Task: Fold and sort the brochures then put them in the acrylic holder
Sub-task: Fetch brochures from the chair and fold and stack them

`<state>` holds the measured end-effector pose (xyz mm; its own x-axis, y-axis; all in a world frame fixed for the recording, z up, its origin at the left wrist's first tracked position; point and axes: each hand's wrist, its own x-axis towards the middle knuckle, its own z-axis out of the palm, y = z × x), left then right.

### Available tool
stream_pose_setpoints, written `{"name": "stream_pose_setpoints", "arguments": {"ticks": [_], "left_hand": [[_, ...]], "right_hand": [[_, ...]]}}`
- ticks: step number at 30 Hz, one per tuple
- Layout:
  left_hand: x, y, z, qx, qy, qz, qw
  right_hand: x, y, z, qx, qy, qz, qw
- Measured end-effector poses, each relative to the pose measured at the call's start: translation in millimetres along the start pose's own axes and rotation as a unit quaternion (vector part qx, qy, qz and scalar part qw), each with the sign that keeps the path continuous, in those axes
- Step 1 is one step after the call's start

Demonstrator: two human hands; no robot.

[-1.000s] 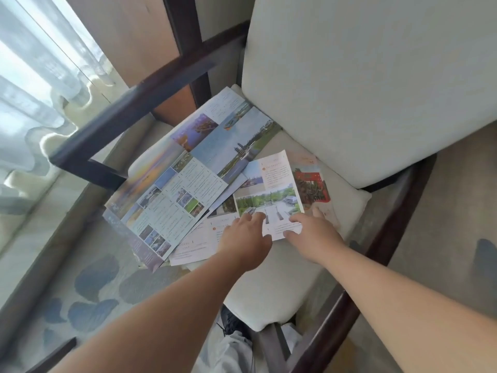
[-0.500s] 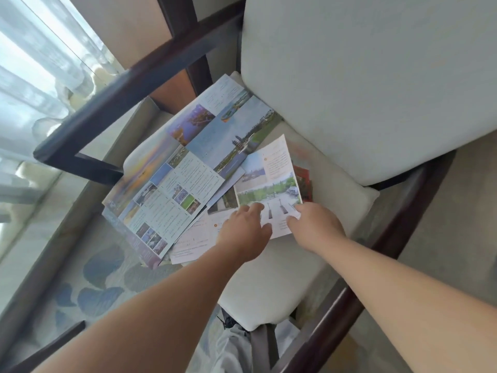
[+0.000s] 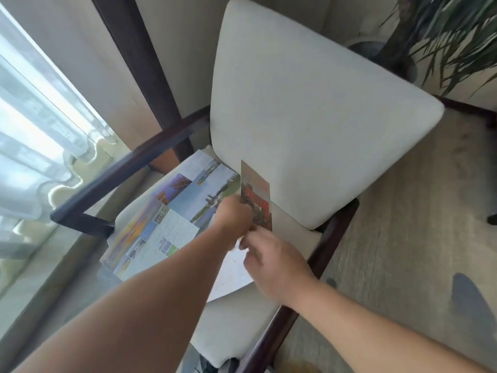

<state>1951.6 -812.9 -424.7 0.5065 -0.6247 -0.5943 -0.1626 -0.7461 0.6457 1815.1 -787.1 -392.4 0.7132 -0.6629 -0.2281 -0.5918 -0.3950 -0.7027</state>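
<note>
A folded brochure with a red picture (image 3: 256,196) stands upright above the chair seat. My left hand (image 3: 235,218) grips its left edge. My right hand (image 3: 271,261) pinches its bottom end from below. A large unfolded brochure with landscape photos (image 3: 172,211) lies spread on the seat to the left. A white sheet (image 3: 232,273) lies under my hands, partly hidden by my left forearm. No acrylic holder is in view.
The papers lie on a white cushioned chair seat (image 3: 236,324) with a white backrest (image 3: 309,117) and dark wooden armrests (image 3: 121,168). A sheer curtain (image 3: 35,146) hangs at the left. A potted plant (image 3: 441,36) stands at the top right on beige carpet.
Both hands were pressing a folded brochure flat on the seat; now they have lifted the red-pictured brochure upright. The camera has tilted up, so the backrest and plant show.
</note>
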Motion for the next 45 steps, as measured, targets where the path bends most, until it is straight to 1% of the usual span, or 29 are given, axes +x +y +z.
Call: {"name": "stream_pose_setpoints", "arguments": {"ticks": [1, 2, 4, 5, 6, 7, 8, 9, 10, 11, 13, 14, 16, 18, 20, 22, 24, 26, 29, 30, 32, 33, 35, 39, 41, 43, 45], "left_hand": [[-4, 4, -6, -0.024, 0.001, 0.005, 1.0], [-10, 8, -11, -0.065, -0.004, 0.011, 0.998], [-22, 14, -21, -0.163, -0.021, 0.022, 0.986], [-29, 16, -27, -0.201, -0.029, 0.024, 0.979], [-36, 19, -33, -0.232, -0.038, 0.031, 0.971], [-42, 21, -38, -0.261, -0.051, 0.04, 0.963], [-49, 24, -44, -0.289, -0.064, 0.049, 0.954], [-56, 26, -49, -0.31, -0.077, 0.056, 0.946], [-63, 28, -54, -0.323, -0.088, 0.06, 0.94], [-69, 29, -60, -0.331, -0.098, 0.063, 0.936], [-80, 31, -71, -0.321, -0.094, 0.075, 0.939], [-87, 33, -76, -0.31, -0.078, 0.081, 0.944], [-97, 37, -85, -0.285, -0.018, 0.078, 0.955], [-107, 38, -96, -0.276, 0.036, 0.071, 0.958], [-117, 37, -108, -0.31, 0.036, 0.057, 0.948], [-127, 33, -123, -0.371, 0.009, 0.013, 0.928], [-137, 28, -135, -0.401, -0.016, -0.006, 0.916], [-145, 22, -148, -0.408, 0.0, -0.008, 0.913], [-159, 10, -169, -0.421, 0.053, 0.001, 0.906], [-165, 5, -178, -0.431, 0.063, 0.012, 0.9], [-180, -6, -196, -0.451, 0.067, 0.039, 0.889], [-189, -14, -205, -0.454, 0.071, 0.05, 0.887], [-207, -33, -223, -0.447, 0.106, 0.062, 0.886], [-252, -85, -259, -0.437, 0.21, 0.062, 0.873], [-278, -117, -277, -0.418, 0.266, 0.059, 0.867], [-307, -154, -294, -0.421, 0.273, 0.054, 0.863], [-340, -190, -311, -0.45, 0.249, 0.048, 0.856]], "right_hand": [[1, 1, -9, 0.052, 0.038, -0.004, 0.998], [2, 2, -18, 0.096, 0.077, 0.011, 0.992], [9, 8, -36, 0.14, 0.131, 0.083, 0.978], [14, 13, -45, 0.142, 0.136, 0.136, 0.971], [18, 14, -53, 0.153, 0.124, 0.194, 0.961], [22, 15, -61, 0.198, 0.104, 0.245, 0.943], [26, 15, -68, 0.275, 0.083, 0.278, 0.916], [29, 15, -74, 0.362, 0.061, 0.289, 0.884], [31, 13, -78, 0.431, 0.035, 0.283, 0.856], [33, 10, -81, 0.466, 0.017, 0.269, 0.843], [35, -3, -85, 0.467, 0.014, 0.246, 0.849], [36, -10, -87, 0.464, 0.024, 0.24, 0.852], [41, -22, -92, 0.474, 0.046, 0.226, 0.85], [45, -39, -98, 0.485, 0.044, 0.199, 0.85], [49, -57, -102, 0.489, 0.02, 0.159, 0.858], [52, -76, -103, 0.497, -0.01, 0.124, 0.859], [52, -93, -101, 0.495, -0.035, 0.102, 0.862], [51, -110, -94, 0.475, -0.045, 0.088, 0.875], [50, -135, -79, 0.417, -0.03, 0.067, 0.906], [48, -145, -73, 0.406, -0.033, 0.063, 0.911], [47, -165, -62, 0.417, -0.071, 0.078, 0.903], [45, -174, -56, 0.423, -0.098, 0.088, 0.896], [40, -197, -40, 0.407, -0.127, 0.075, 0.901], [18, -256, 6, 0.373, -0.137, 0.032, 0.917], [-2, -290, 32, 0.37, -0.16, 0.007, 0.915], [-27, -319, 61, 0.369, -0.195, -0.014, 0.909], [-56, -348, 92, 0.359, -0.229, -0.028, 0.904]]}}
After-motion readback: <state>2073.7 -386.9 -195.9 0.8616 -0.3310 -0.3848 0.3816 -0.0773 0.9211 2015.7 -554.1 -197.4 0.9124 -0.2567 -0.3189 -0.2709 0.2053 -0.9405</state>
